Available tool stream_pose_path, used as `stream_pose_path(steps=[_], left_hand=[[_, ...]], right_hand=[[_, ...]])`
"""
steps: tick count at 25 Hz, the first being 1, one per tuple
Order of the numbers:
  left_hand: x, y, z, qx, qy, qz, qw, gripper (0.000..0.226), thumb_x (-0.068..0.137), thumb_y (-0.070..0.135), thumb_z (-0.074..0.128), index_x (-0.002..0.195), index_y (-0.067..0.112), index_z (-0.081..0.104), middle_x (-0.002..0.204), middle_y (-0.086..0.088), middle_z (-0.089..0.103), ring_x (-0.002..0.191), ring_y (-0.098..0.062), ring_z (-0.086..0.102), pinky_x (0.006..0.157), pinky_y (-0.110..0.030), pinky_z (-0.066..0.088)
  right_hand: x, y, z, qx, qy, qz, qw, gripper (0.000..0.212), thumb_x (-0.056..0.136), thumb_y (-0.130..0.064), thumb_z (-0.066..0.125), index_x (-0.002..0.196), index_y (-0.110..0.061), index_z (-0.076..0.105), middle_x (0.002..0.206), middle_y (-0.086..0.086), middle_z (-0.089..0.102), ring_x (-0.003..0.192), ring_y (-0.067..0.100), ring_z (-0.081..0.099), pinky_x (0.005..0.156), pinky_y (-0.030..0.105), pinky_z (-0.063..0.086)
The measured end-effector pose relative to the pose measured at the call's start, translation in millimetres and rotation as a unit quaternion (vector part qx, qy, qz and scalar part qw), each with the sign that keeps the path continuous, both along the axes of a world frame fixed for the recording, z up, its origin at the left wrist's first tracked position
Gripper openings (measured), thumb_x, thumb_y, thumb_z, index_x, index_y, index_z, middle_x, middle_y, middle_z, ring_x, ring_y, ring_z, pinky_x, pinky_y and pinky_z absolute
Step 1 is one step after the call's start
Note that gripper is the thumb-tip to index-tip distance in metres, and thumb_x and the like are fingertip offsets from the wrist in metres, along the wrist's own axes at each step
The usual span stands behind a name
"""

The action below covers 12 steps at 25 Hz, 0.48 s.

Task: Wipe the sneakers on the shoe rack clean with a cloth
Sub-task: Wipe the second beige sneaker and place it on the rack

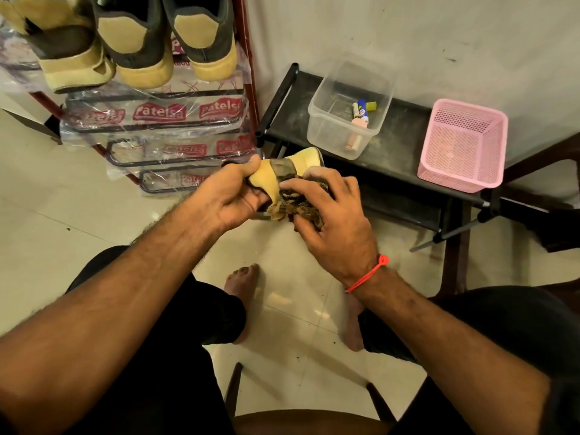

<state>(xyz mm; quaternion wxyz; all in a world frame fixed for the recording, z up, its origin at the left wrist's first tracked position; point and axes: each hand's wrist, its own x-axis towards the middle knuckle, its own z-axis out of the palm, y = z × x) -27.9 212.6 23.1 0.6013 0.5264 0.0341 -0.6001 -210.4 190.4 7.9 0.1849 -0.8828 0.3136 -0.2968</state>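
My left hand [230, 189] grips a tan and dark sneaker [293, 166] held in the air over the floor, fingers curled round its heel end. Pressed against the shoe's side is a brown patterned cloth [296, 207], bunched under my right hand [332, 215], whose fingers curl over it. Three more tan and dark sneakers [135, 42] stand heels outward on the top shelf of the red shoe rack [248, 58] at the upper left. Much of the held shoe is hidden by my hands.
The rack's lower shelves carry clear printed plastic sheets [163, 116]. A low black rack [395, 158] at right bears a clear plastic box [317, 120] with small items and a pink mesh basket [461, 146]. My bare feet rest on the tiled floor [47, 215].
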Motion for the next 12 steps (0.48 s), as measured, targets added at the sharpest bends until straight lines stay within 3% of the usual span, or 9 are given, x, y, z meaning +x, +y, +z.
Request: stream_pose_path(steps=[2,4,6,8,10,12], left_hand=[[-3.0,4.8,4.5,0.001,0.020,-0.041,0.999,0.032,0.107,0.023,0.047,0.118,-0.004,0.062,0.100,-0.020,0.074,0.084,-0.024,0.075,0.078,-0.036,0.064],[-18.4,9.4,5.7,0.001,-0.081,-0.138,0.987,0.032,0.106,0.026,0.051,0.119,0.000,0.063,0.090,-0.009,0.076,0.074,-0.015,0.074,0.069,-0.027,0.063],[-29.3,10.2,0.5,-0.009,-0.237,-0.197,0.951,0.017,0.104,0.027,0.055,0.107,0.013,0.064,0.082,0.006,0.077,0.078,-0.007,0.072,0.071,-0.020,0.059],[-30.3,8.1,2.4,-0.019,-0.394,-0.241,0.887,0.019,0.101,0.041,0.059,0.106,0.023,0.061,0.094,0.010,0.075,0.093,-0.009,0.070,0.083,-0.028,0.058],[-26.5,6.9,-3.1,-0.010,-0.496,-0.244,0.833,0.043,0.095,0.054,0.059,0.114,0.016,0.057,0.100,0.001,0.068,0.094,-0.017,0.065,0.086,-0.044,0.057],[-31.2,7.8,-4.5,-0.009,-0.519,-0.198,0.832,0.049,0.095,0.054,0.060,0.114,0.009,0.055,0.096,-0.009,0.062,0.086,-0.026,0.060,0.082,-0.050,0.054]], right_hand=[[7.3,5.1,-10.3,0.087,-0.054,-0.018,0.995,0.045,0.079,-0.010,0.064,0.122,-0.023,0.067,0.125,0.003,0.055,0.106,0.027,0.050,0.096,0.027,0.040],[7.6,-3.1,-15.8,0.167,-0.133,-0.055,0.975,0.045,0.077,-0.006,0.062,0.118,-0.023,0.067,0.122,0.002,0.055,0.112,0.023,0.053,0.102,0.024,0.039],[4.2,-16.9,-17.3,0.213,-0.209,-0.080,0.951,0.043,0.078,-0.001,0.061,0.117,-0.018,0.067,0.119,0.004,0.056,0.115,0.017,0.055,0.105,0.034,0.045],[2.9,-23.3,-15.0,0.220,-0.230,-0.076,0.945,0.041,0.080,0.004,0.061,0.117,-0.013,0.065,0.118,0.006,0.057,0.116,0.013,0.056,0.105,0.030,0.045],[4.3,-23.4,-12.7,0.204,-0.224,-0.066,0.951,0.041,0.082,0.003,0.062,0.120,-0.010,0.062,0.119,0.007,0.058,0.116,0.017,0.057,0.104,0.030,0.046],[4.9,-25.3,-6.9,0.167,-0.218,-0.082,0.958,0.040,0.084,-0.002,0.064,0.122,-0.012,0.058,0.120,0.006,0.060,0.114,0.023,0.057,0.100,0.035,0.049]])
